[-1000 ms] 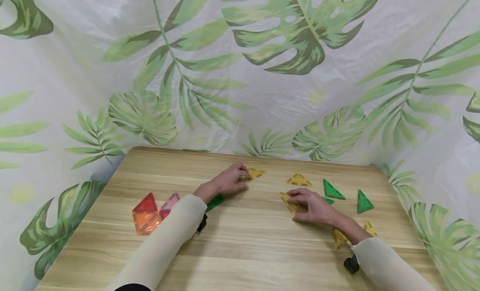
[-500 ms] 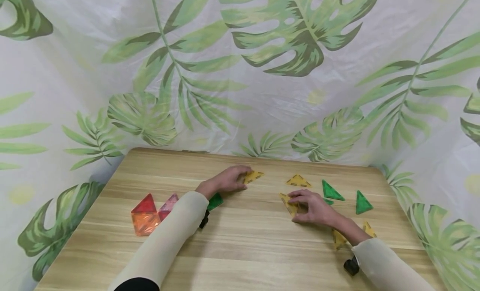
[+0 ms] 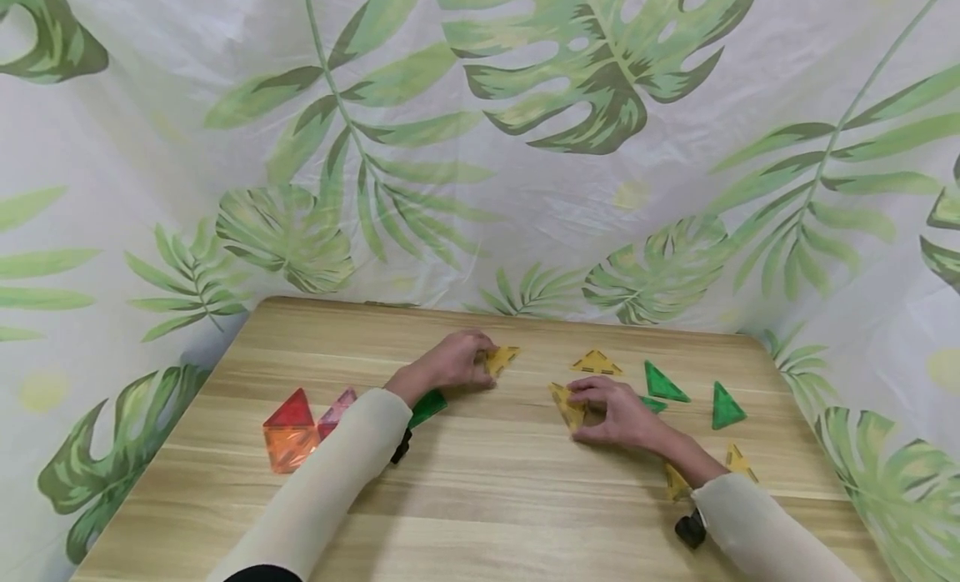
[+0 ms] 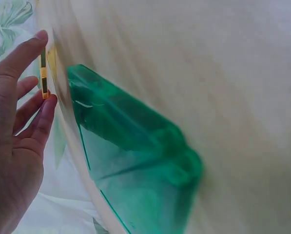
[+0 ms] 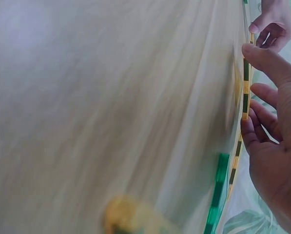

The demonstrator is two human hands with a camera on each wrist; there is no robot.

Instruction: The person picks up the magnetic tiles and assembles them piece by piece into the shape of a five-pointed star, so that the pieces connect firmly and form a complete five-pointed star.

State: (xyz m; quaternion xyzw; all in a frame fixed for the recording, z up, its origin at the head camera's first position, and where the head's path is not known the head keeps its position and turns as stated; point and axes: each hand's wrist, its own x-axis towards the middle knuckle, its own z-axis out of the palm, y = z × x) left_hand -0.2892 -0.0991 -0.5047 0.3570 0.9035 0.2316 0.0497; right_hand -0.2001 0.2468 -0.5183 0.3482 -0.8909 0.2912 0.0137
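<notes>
My left hand [image 3: 453, 362] pinches a yellow translucent triangle tile [image 3: 502, 359] near the back of the wooden table. In the left wrist view that tile [image 4: 44, 75] stands edge-on between thumb and fingertips. To its right and a bit nearer, my right hand [image 3: 618, 413] grips a second yellow triangle tile [image 3: 563, 401] by its edges, thumb on the near side. The right wrist view shows this tile [image 5: 246, 90] edge-on, close over the table. A green tile [image 3: 429, 408] lies partly hidden beneath my left wrist.
At the left sit a red triangle [image 3: 292, 409], an orange tile [image 3: 288, 449] and a pink tile [image 3: 337, 410]. Another yellow triangle [image 3: 597, 363] lies at the back, with green triangles [image 3: 663, 382] to its right. More yellow tiles [image 3: 738, 463] lie around my right forearm. A leaf-print cloth [image 3: 420, 190] hangs behind.
The left hand's yellow triangle has turned and shifted slightly left. My right hand has drawn its yellow triangle a little to the left. The other tiles stay put.
</notes>
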